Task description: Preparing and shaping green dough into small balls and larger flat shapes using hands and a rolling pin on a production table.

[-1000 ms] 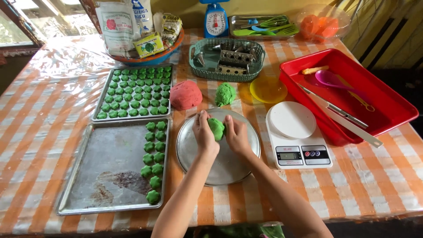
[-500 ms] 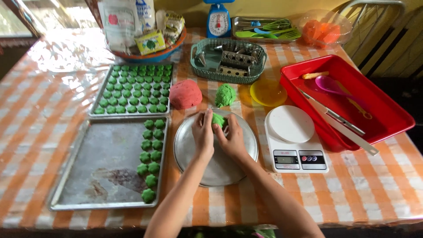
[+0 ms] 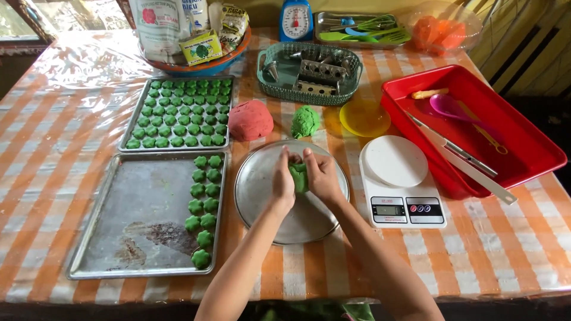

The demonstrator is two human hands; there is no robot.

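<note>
Hands: our left hand and right hand have drawn closer together since a second ago.
Fingers: curled shut, pinching the small green dough lump between them.
Place: above the round metal plate, beside the half-filled steel baking tray.
Meaning: we judge shaping is underway.

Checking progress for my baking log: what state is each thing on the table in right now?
left hand: gripping green dough piece
right hand: gripping the same piece
round pan: otherwise bare
near tray: partly filled, one side
far tray: full
red dough: unshaped lump
digital scale: platform unloaded
</note>
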